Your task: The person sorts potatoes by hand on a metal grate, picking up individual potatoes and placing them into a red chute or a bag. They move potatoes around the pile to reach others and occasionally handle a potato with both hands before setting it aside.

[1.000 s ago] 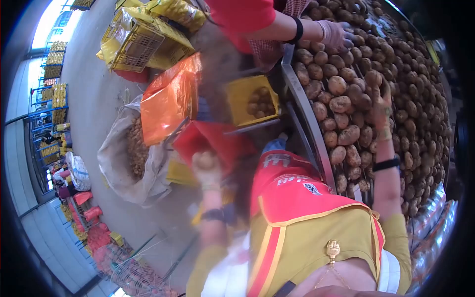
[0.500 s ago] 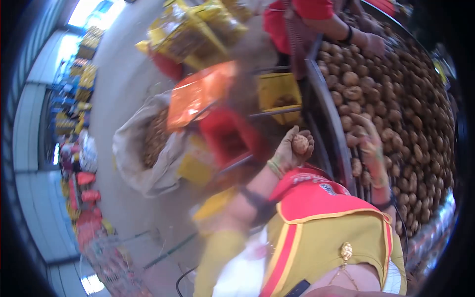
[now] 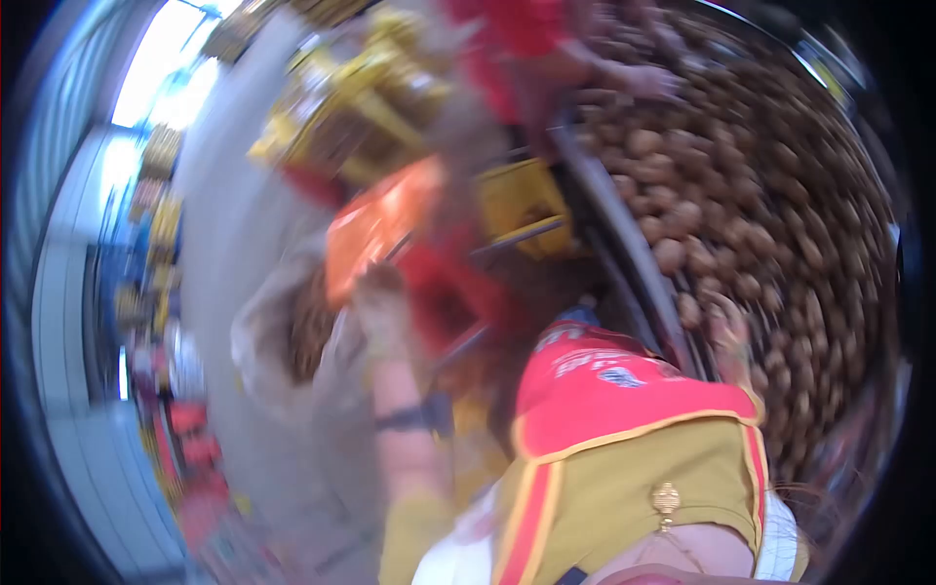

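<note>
My left hand (image 3: 382,297) is stretched out to the left, beside an orange bag (image 3: 375,229) and above the edge of a pale sack (image 3: 263,331) with brown bits in it. Motion smears its fingers, and whether it holds anything cannot be made out. My right hand (image 3: 727,336) lies low over a big heap of round brown nuts (image 3: 682,219), walnut-like in look, at the near edge of a metal-rimmed bin (image 3: 634,249). Its fingers appear extended and slightly apart, with nuts close around them.
Left of the bin stand a yellow container (image 3: 526,200) and a red container (image 3: 448,297). Yellow bags (image 3: 361,88) are piled farther back. Across the bin, a co-worker's hand (image 3: 643,83) reaches over the heap. Stacked goods (image 3: 161,234) line the far left.
My left hand, which held a round brown nut before my apron, has swung left to the orange bag. My right hand has dropped slightly toward the heap. The view has shifted and blurred.
</note>
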Demonstrator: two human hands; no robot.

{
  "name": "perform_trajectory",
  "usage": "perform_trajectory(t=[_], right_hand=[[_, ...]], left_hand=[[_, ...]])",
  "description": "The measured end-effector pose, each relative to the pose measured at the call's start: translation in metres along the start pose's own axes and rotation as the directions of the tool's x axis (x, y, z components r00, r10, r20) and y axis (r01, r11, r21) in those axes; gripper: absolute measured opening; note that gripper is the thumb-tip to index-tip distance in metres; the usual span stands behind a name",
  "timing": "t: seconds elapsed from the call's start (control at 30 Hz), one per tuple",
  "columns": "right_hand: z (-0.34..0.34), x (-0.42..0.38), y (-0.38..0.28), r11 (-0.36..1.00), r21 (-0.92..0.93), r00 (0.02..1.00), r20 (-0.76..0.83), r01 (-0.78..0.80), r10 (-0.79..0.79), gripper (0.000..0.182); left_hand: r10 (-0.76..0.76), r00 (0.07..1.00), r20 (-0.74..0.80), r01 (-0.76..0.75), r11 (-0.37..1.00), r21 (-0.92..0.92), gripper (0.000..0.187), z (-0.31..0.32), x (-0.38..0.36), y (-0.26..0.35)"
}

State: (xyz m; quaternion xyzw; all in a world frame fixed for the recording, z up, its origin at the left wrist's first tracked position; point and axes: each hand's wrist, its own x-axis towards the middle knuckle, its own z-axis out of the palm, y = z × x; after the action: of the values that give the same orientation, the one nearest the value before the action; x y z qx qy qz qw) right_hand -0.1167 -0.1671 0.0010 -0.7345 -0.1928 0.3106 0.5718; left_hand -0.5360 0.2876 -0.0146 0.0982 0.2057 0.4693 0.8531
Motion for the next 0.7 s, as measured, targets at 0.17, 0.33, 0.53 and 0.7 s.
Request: perform_trajectory(t=[0.17,0.33,0.53,0.7], right_hand=[[-0.001,-0.028,-0.023,0.857,-0.426,0.918,-0.129,0.29,-0.375,0.033],[-0.03,-0.094,0.018,0.697,-0.685,0.834,-0.498,-0.211,-0.238,0.056],[-0.063,-0.212,0.093,0.497,-0.502,0.451,-0.863,-0.708,-0.229,0.063],[-0.064,-0.251,0.154,0.609,-0.4,0.236,-0.913,-0.685,-0.334,0.066]], left_hand=[[-0.367,0.91,0.193,-0.222,-0.038,0.974,0.039,0.078,0.023,-0.244],[-0.765,0.436,0.474,-0.894,-0.307,0.327,0.045,0.149,0.008,-0.315],[-0.686,0.476,0.551,-0.879,-0.383,0.283,0.064,0.135,0.054,-0.34],[-0.631,0.583,0.511,-0.805,-0.532,0.262,0.085,0.171,0.095,-0.37]])
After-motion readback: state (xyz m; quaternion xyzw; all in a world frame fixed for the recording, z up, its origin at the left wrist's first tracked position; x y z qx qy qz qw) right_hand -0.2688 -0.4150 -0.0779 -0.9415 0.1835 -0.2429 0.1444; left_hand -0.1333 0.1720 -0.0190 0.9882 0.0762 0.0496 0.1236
